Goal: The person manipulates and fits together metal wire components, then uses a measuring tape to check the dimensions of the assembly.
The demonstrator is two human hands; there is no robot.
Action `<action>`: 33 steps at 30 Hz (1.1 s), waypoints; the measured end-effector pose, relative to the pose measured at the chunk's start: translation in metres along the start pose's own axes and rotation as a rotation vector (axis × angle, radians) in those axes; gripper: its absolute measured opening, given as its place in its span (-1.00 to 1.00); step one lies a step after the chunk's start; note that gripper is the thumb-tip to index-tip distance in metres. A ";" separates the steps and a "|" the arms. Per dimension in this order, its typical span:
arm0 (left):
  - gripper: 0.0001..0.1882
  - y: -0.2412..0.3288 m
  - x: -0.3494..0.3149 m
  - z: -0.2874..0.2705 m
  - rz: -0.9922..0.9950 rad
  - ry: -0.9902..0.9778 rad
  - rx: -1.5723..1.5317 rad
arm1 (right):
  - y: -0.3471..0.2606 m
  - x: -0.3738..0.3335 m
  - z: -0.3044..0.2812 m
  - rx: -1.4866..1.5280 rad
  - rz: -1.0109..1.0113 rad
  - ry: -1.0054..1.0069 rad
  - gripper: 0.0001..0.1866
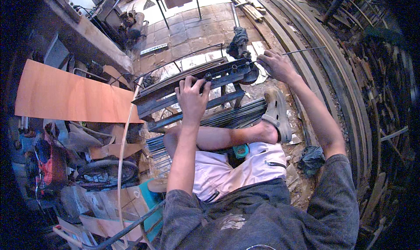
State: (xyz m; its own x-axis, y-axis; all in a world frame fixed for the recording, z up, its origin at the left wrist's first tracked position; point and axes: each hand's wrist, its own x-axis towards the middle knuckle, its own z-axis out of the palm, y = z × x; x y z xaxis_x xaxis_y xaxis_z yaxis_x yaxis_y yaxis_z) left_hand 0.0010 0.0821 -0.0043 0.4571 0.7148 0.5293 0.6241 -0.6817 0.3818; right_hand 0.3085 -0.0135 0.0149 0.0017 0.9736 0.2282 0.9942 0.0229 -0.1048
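A long dark metal bench frame [225, 78] stands low in front of me, slanting up to the right, with small pegs along its top rail. My left hand [192, 99] is on this rail with its fingers curled down, beside a peg [208, 76]; what lies under the fingertips is hidden. At the frame's right end, my right hand [278, 66] is closed on a thin metal rod [306, 50], which sticks out to the right. Close to that hand are a dark round part [249, 75] and an upright wrapped in black plastic [239, 41].
A bundle of thin rods [236, 114] lies under the frame near my shoe [276, 112]. Long metal bars [315, 75] run along the right. An orange-brown board [74, 94] juts in from the left, above a wheel [107, 173]. A thin pale strip [122, 158] stands nearby.
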 end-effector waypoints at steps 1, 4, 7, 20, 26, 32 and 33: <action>-0.76 0.001 0.000 0.000 0.001 0.006 -0.003 | 0.000 0.000 0.001 0.008 0.021 0.011 -0.73; -0.77 0.002 0.000 0.001 0.009 0.034 0.011 | 0.002 -0.002 0.004 0.051 0.042 0.028 -0.78; -0.79 0.003 0.000 0.002 0.005 0.036 0.020 | 0.007 -0.001 0.005 0.041 -0.013 0.055 -0.77; -0.83 0.004 0.003 0.004 0.036 0.074 0.018 | 0.043 0.018 0.016 0.347 0.169 0.146 -0.75; -0.83 0.004 0.001 0.007 0.014 0.057 0.015 | 0.069 0.072 0.019 -0.024 0.173 0.020 -0.41; -0.83 0.007 0.003 0.008 0.014 0.038 0.030 | 0.107 0.132 0.023 -0.462 0.126 -0.281 -0.29; -0.83 0.005 0.003 0.006 0.003 0.024 0.028 | 0.100 0.140 0.018 -0.529 0.127 -0.322 -0.32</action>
State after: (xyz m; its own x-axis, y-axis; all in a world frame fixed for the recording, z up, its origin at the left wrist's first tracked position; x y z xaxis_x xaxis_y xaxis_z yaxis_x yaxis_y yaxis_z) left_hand 0.0097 0.0812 -0.0057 0.4442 0.7086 0.5483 0.6400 -0.6792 0.3593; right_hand 0.4064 0.1288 0.0192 0.1730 0.9827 -0.0660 0.9069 -0.1328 0.3999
